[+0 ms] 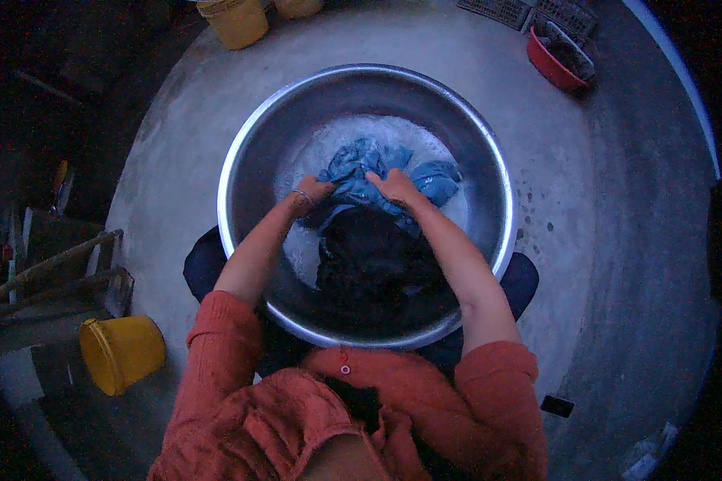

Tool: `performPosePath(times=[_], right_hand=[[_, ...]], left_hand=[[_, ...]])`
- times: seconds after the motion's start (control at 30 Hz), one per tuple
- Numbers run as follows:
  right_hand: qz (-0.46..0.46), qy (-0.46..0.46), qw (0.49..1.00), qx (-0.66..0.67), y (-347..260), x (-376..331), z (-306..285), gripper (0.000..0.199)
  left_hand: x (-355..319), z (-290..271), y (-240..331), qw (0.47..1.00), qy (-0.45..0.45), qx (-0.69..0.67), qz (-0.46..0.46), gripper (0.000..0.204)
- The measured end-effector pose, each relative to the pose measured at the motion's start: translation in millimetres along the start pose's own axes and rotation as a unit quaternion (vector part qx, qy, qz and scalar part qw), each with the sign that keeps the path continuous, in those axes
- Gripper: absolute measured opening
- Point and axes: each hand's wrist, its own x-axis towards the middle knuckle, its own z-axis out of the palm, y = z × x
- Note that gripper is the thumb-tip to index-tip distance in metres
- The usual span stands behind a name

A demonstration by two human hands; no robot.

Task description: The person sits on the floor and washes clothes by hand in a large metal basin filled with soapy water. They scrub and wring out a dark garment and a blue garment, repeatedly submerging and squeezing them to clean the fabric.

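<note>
A large round metal basin (253, 144) stands between my knees, with pale, foamy water (369, 127) in it. Both of my hands are inside the basin on a wet blue cloth (357, 160), which lies bunched in the far half. My left hand (314, 189), with a bracelet at the wrist, is closed on the cloth's left side. My right hand (393, 187) grips the cloth near its middle, thumb pointing left. Some of the blue fabric spreads to the right of that hand. Nearer to me, a heap of black fabric (377, 260) lies in the basin, partly under the blue cloth.
A yellow bucket (124, 353) lies tilted at the left, below some wooden bars (52, 264). Another yellow bucket (234, 22) is at the far left. A red tub (555, 68) and dark crates (497, 10) are at the far right. A black phone-like slab (557, 406) rests on the concrete floor (569, 240).
</note>
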Motion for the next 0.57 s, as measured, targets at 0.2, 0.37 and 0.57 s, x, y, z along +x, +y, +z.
performPosePath(times=[0.2, 0.37, 0.57], right_hand=[[-0.147, -0.049, 0.972, 0.174, 12.9, 12.6, -29.9, 0.026], [-0.061, 0.024, 0.830, 0.553, 5.3, 3.2, -109.1, 0.018], [-0.110, 0.178, 0.856, 0.472, -17.9, -20.9, -214.8, 0.018]], left_hand=[[-1.3, -57.4, 14.8, 0.911, 0.066, -0.128, 0.387, 0.020], [-90.4, -103.4, 102.9, 0.793, -0.034, -0.548, 0.265, 0.013], [-81.7, -128.1, 107.1, 0.758, 0.005, -0.559, 0.336, 0.017]])
